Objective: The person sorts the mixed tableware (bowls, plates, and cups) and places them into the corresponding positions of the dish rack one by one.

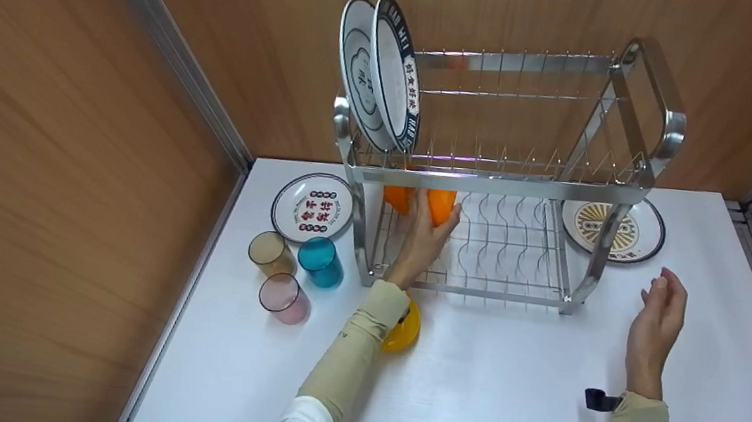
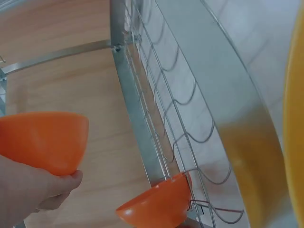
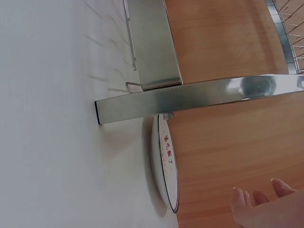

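Apparently, placing an orange bowl (image 2: 45,140) was the step in hand: the left hand (image 1: 423,241) gripped it between the tiers of the dish rack (image 1: 492,184), near a second orange bowl (image 2: 159,206) in the lower wires. The next move seemed to call for lowering it there. The right hand (image 1: 658,328) held nothing, its fingers relaxed. Two plates (image 1: 395,75) stood above; two smaller plates (image 1: 312,209) (image 1: 632,229), three tumblers (image 1: 272,256) (image 1: 322,263) (image 1: 285,300) and one yellow dish (image 1: 407,331) sat on the desk (image 1: 489,394).

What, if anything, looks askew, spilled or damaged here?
Nothing stands out: no visible spill or damage. Two plates leaning in the dish rack and the orange bowl tilted below them look normally racked; the left hand holds another bowl.
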`<state>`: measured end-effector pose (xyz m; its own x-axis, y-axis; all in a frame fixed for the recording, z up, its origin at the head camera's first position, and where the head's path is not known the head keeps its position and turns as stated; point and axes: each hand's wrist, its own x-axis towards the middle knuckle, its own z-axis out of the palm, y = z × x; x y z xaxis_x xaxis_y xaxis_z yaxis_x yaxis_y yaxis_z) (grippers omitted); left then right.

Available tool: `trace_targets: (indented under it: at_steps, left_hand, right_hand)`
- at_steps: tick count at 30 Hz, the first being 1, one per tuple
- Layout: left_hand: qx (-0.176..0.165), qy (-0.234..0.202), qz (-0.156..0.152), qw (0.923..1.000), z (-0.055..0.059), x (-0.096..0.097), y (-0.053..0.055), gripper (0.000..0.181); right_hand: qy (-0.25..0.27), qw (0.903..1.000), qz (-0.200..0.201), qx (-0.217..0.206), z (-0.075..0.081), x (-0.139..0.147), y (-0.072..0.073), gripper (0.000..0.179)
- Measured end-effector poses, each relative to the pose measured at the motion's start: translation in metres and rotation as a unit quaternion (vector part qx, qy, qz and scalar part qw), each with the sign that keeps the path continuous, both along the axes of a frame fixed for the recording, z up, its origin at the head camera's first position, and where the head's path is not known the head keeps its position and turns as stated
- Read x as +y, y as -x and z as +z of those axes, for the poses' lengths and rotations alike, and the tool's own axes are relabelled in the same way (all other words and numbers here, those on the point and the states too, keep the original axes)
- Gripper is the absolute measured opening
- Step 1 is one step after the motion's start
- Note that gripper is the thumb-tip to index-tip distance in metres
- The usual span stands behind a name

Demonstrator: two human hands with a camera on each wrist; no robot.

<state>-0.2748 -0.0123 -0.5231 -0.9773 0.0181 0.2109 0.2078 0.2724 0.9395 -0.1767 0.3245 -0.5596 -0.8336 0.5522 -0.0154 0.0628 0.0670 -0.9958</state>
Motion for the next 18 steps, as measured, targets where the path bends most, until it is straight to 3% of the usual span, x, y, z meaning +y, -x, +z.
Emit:
trace_targets:
  at_steps: [18]
  left_hand:
    - [0.033,0.06,0.076,0.9948,-0.02,0.002,0.033,0.082]
  right_hand:
    - [0.054,0.998,0.001,-0.033,-0.013,0.022,0.02,0.057]
